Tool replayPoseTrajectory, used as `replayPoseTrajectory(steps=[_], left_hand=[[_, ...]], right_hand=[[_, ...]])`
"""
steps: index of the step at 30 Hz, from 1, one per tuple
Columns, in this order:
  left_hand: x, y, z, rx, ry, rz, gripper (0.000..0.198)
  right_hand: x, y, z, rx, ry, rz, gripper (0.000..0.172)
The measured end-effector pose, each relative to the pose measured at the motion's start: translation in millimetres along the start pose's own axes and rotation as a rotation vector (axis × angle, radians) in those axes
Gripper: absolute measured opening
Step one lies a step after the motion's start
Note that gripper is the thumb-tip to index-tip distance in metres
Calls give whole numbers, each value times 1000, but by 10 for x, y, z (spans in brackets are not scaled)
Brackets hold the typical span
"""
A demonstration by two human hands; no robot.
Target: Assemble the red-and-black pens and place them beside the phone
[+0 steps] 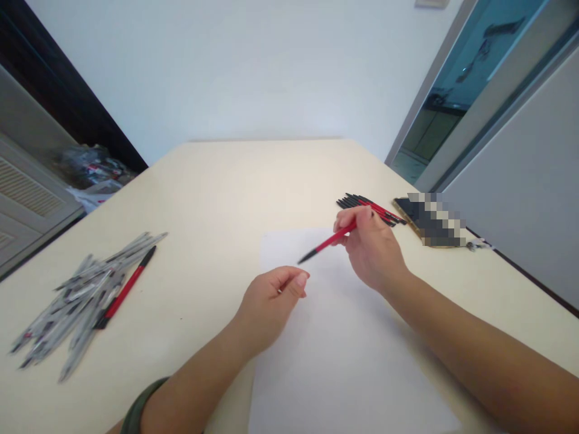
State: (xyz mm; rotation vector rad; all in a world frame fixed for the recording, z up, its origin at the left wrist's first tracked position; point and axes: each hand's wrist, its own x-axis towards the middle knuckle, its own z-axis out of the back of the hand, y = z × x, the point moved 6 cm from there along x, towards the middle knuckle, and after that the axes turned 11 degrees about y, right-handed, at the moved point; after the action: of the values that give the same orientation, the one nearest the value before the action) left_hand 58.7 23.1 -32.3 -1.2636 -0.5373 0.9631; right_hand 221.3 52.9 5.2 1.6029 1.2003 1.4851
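Note:
A red pen with a black tip is held in my right hand, above the white paper, its tip pointing down and left. My left hand is closed over the paper's left edge, thumb against the fingers, just below the pen's tip; whatever it may pinch is hidden or too small to name. Behind my right hand lies a bunch of red and black pens. At the left is a pile of clear pens, with one red and black pen along its right side.
A phone-like dark object, partly pixelated, lies at the table's right edge with a small charm. The cream table meets a white wall. Plastic bags are beyond the left edge.

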Motion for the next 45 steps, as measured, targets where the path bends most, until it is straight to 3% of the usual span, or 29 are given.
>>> replayPoseTrajectory(steps=[4,10,21,27,32,35,38,40,42,43,45], left_hand=[[-43,-98,-71,367,41,-67,25],[-21,-86,-75,472,58,-66,25],[-31,-120,-89,562,59,-87,23],[-27,-117,-90,669,38,-116,24],[-39,-73,-99,806,15,-143,31],[-47,-20,-143,908,77,-105,43],[-55,34,-182,950,141,-33,53],[-60,61,-201,964,171,8,57],[-64,81,-213,977,189,36,60],[-66,87,-216,981,195,44,60],[-69,92,-218,982,202,51,60]], right_hand=[[148,-136,188,360,-52,-208,36],[135,-217,292,537,-68,-393,36],[135,-301,440,631,-115,-393,23],[151,-298,474,615,-190,-367,42],[169,-329,522,556,-275,-338,26],[157,-427,504,586,-219,-421,35],[140,-544,411,553,-58,-568,48],[152,-602,328,497,46,-625,41],[206,-645,259,409,97,-625,23],[251,-660,238,356,92,-601,18],[365,-676,224,245,39,-512,23]])
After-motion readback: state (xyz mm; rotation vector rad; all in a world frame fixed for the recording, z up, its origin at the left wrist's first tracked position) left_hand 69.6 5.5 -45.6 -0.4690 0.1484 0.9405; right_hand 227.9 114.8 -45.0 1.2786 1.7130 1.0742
